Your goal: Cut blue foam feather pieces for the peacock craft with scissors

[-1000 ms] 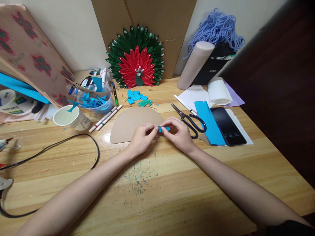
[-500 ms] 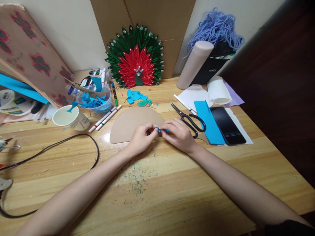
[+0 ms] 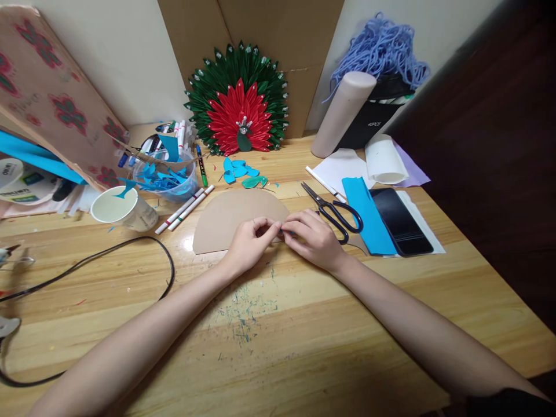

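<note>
Fingertips meeting, my left hand (image 3: pixel 253 242) and my right hand (image 3: pixel 315 238) pinch a small blue paper piece (image 3: pixel 281 231) between them. Most of that piece is hidden by the fingers. Beneath and behind my left hand lies a rounded cardboard piece (image 3: pixel 219 217), flat on the table. Black-handled scissors (image 3: pixel 333 215) rest just beyond my right hand. Several blue leaf-shaped cut-outs (image 3: pixel 237 168) and a green-marked leaf cut-out (image 3: pixel 254 182) lie past the cardboard.
A folded blue sheet (image 3: pixel 369 220) and a phone (image 3: pixel 402 223) lie at the right. To the left are a paper cup (image 3: pixel 141 217), a tub of blue scraps (image 3: pixel 185 188), markers (image 3: pixel 191 208) and a black cable (image 3: pixel 172 266). A green-and-red peacock craft (image 3: pixel 238 110) stands behind.
The fingers of both hands have closed further over the blue paper piece, so less of it shows. My arms stay almost in place.
</note>
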`<act>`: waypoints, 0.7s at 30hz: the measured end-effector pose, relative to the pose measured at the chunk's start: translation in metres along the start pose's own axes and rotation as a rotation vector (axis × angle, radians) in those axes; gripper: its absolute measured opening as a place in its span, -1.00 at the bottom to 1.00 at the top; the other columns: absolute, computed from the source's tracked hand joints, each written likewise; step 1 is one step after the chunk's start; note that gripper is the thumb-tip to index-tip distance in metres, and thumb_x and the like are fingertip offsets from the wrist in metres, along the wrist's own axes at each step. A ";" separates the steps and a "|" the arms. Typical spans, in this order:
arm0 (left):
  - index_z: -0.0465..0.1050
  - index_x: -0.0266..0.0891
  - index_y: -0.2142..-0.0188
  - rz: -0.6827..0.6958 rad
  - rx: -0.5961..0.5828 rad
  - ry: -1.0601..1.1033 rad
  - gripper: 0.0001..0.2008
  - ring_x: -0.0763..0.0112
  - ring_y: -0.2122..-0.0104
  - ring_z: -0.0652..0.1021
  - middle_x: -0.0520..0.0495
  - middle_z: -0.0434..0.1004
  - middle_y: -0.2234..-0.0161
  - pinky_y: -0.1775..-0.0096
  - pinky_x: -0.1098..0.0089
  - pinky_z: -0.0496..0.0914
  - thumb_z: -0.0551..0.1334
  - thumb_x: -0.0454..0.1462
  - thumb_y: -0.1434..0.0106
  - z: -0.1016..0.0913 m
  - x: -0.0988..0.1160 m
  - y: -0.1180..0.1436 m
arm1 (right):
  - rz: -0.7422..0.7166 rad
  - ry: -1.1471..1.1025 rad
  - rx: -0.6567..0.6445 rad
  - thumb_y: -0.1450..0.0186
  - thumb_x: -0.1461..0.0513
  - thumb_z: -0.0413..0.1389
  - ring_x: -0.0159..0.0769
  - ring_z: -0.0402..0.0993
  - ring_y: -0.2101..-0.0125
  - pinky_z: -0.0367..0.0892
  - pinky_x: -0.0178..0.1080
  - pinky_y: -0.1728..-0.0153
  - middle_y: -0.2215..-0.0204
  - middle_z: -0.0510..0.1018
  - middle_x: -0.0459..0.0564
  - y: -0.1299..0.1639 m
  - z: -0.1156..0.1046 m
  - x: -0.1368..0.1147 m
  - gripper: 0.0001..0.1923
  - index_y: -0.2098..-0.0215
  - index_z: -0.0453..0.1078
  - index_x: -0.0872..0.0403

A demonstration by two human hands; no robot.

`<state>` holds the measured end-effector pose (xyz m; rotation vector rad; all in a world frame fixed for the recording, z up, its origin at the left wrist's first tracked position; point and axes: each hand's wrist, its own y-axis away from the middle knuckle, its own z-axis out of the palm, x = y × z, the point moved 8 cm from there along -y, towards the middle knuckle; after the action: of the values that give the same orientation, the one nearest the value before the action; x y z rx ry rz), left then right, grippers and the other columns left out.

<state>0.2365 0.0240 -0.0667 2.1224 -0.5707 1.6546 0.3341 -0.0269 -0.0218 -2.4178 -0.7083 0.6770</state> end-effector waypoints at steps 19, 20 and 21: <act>0.38 -0.28 0.50 0.022 0.081 0.070 -0.68 0.51 0.54 0.37 0.03 0.40 0.55 0.45 0.48 0.23 0.09 -0.12 -0.27 -0.006 -0.001 -0.001 | 0.204 -0.239 0.095 -0.22 0.31 0.11 -0.28 0.48 0.31 0.42 -0.19 0.27 0.32 0.56 0.00 0.001 -0.006 0.015 -0.82 0.20 0.42 0.02; 0.40 -0.29 0.47 0.023 0.093 0.061 -0.69 0.51 0.54 0.37 0.03 0.40 0.54 0.46 0.48 0.23 0.09 -0.12 -0.27 -0.007 -0.001 -0.001 | 0.261 -0.278 0.104 -0.22 0.30 0.12 -0.30 0.50 0.32 0.44 -0.20 0.28 0.31 0.56 -0.01 0.002 -0.006 0.020 -0.81 0.19 0.42 0.03; 0.42 -0.29 0.44 0.021 0.106 0.049 -0.69 0.50 0.54 0.37 0.03 0.41 0.54 0.46 0.48 0.22 0.09 -0.12 -0.27 -0.008 -0.001 -0.001 | 0.319 -0.313 0.114 -0.21 0.29 0.13 -0.31 0.51 0.34 0.45 -0.22 0.29 0.32 0.56 -0.01 0.003 -0.005 0.025 -0.82 0.19 0.41 0.04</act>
<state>0.2300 0.0288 -0.0657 2.1501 -0.5028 1.7797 0.3567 -0.0156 -0.0282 -2.3650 -0.3870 1.2099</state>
